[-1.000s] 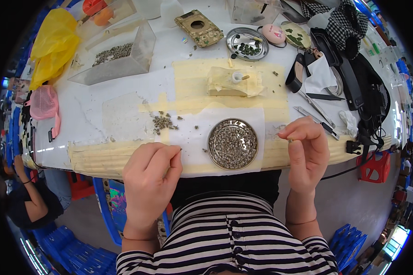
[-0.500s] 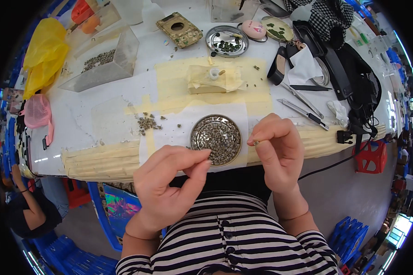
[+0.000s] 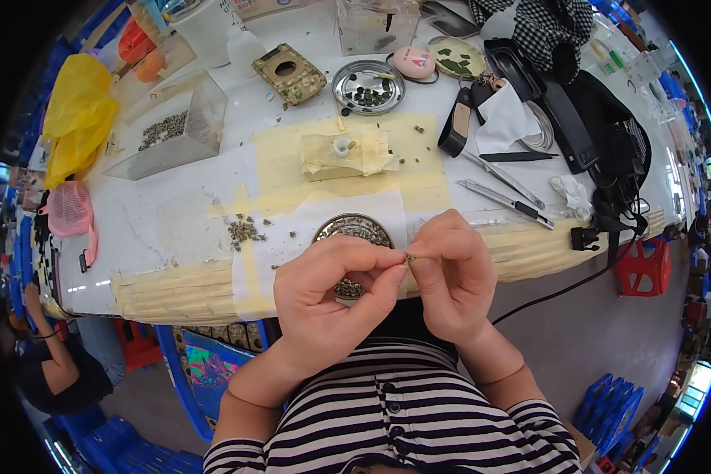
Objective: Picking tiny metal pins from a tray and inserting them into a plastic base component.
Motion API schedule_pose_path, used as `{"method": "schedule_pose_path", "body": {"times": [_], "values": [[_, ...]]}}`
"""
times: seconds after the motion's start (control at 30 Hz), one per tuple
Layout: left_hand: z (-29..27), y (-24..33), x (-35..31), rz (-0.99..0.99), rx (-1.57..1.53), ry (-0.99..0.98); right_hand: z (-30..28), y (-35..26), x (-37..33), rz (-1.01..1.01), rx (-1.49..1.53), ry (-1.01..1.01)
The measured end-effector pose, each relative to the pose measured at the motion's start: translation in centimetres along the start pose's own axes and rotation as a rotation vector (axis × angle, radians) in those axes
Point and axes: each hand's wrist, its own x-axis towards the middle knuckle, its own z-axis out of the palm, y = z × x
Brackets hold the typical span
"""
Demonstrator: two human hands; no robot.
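My left hand (image 3: 332, 292) and my right hand (image 3: 453, 276) meet in front of me, thumb and forefinger pinched on each. A tiny yellowish metal piece (image 3: 411, 258) sits at the tips of my right hand's fingers. The left fingertips touch or nearly touch it; whether they hold a part of their own is too small to tell. Behind and partly under my left hand is a round metal dish (image 3: 352, 215) full of small metallic parts (image 3: 361, 229). More loose parts lie in a small pile (image 3: 245, 230) left of the dish.
Beyond the dish stands a taped block (image 3: 341, 162) with a small white cup (image 3: 342, 147). A clear bin (image 3: 205, 118) of parts is at left. A utility knife (image 3: 507, 205) and tweezers (image 3: 504, 178) lie at right. Far back are a camouflage box (image 3: 289, 75) and a dish of green pieces (image 3: 367, 93).
My hands have come together: the left moved right and up, the right moved slightly left, bringing their fingertips to the small piece. The view has shifted a little, and my left hand now covers part of the dish.
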Motion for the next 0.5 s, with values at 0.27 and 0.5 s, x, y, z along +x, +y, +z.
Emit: {"method": "schedule_pose_path", "body": {"times": [0.27,0.5], "values": [[0.12,-0.39,0.38,0.091,0.054,0.002,-0.14,0.03,0.14,0.008,0.011,-0.008],[-0.36,0.05,1.02,0.227,0.255,-0.039,-0.34,0.11,0.16,0.025,0.028,-0.030]]}}
